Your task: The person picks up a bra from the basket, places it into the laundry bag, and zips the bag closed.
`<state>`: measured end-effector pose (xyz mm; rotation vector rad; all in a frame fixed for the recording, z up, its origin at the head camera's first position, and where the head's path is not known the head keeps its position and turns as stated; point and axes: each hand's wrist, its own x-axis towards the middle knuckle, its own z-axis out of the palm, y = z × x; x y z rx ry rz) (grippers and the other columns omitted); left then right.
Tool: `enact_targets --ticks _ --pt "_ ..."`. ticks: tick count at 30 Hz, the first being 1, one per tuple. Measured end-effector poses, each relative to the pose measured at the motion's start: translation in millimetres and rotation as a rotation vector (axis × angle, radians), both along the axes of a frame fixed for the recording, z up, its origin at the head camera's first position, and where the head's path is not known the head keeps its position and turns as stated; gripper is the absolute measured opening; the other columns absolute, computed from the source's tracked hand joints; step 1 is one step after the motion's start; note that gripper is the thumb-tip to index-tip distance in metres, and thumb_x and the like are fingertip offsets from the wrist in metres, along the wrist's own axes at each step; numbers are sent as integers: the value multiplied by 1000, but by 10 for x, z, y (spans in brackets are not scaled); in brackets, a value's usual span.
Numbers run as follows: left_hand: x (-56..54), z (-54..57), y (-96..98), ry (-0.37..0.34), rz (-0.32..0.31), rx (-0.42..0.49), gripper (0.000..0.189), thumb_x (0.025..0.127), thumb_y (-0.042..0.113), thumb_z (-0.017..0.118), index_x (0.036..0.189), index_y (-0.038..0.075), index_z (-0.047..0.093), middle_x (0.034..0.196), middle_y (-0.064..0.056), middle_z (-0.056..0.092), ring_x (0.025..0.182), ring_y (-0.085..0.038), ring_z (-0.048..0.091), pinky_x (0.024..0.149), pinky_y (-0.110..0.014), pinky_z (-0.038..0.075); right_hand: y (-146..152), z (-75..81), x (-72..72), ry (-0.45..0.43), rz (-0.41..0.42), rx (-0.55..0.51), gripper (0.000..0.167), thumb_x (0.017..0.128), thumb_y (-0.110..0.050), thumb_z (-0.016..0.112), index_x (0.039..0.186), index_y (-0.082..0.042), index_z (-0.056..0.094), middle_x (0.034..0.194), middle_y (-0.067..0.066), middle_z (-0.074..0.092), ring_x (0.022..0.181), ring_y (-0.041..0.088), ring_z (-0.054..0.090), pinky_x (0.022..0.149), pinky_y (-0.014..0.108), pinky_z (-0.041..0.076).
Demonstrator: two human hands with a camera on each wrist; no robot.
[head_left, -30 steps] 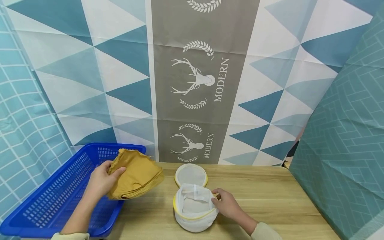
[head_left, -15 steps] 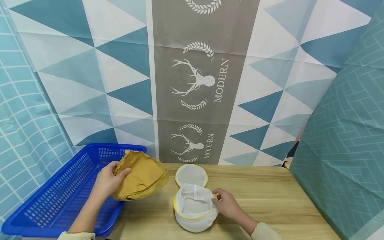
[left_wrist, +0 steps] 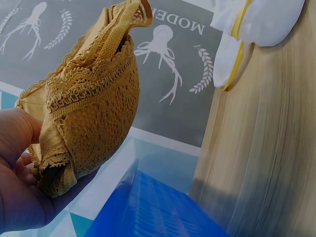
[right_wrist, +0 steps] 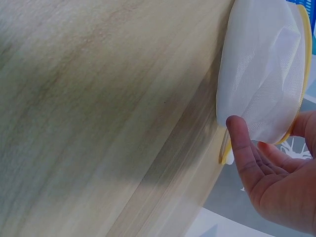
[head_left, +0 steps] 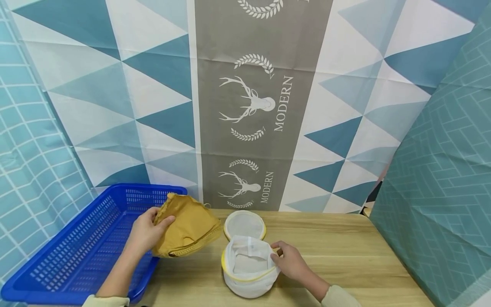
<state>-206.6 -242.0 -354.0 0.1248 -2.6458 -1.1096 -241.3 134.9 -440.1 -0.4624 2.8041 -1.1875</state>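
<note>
A mustard-yellow lace bra (head_left: 189, 226), folded together, is gripped in my left hand (head_left: 145, 233) above the table, beside the blue basket's right edge. The left wrist view shows the lace side of the bra (left_wrist: 96, 106) with the thumb against it. A white mesh laundry bag (head_left: 251, 286) with yellow trim stands on the table with its top open. Its round lid (head_left: 244, 226) lies folded back behind it. My right hand (head_left: 292, 261) holds the bag's right rim between thumb and fingers; in the right wrist view a fingertip lies against the mesh wall (right_wrist: 261, 74).
A blue perforated plastic basket (head_left: 78, 221) stands on the left. The wooden table (head_left: 337, 251) extends to the right of the bag. Patterned cloth (head_left: 253, 140) hangs behind the table, with tile-pattern cloths at both sides.
My left hand has moved a little to the right with the bra, nearer to the laundry bag. The right hand and the bag have stayed in place.
</note>
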Motion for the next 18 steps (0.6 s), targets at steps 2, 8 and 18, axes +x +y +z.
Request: enact_targets --ticks 2,8,18 --pt "-14 0 28 2 -7 2 48 92 34 59 119 -5 52 101 -22 62 75 -20 58 59 -29 45 2 -6 -1 -3 1 -4 31 90 -14 60 116 2 58 92 14 61 65 12 53 50 23 45" --pt "-47 -7 110 -10 -16 25 47 91 34 60 117 -4 52 98 -20 62 73 -19 56 59 -29 44 14 -26 -11 -6 4 -2 31 90 -14 60 116 3 57 91 12 61 66 12 53 51 23 45" --pt "-70 -22 241 -13 -31 47 43 90 31 62 114 -4 53 95 -18 62 70 -18 54 58 -29 43 15 -32 -23 0 10 4 31 90 -14 60 116 3 57 92 13 61 68 13 53 52 23 45"
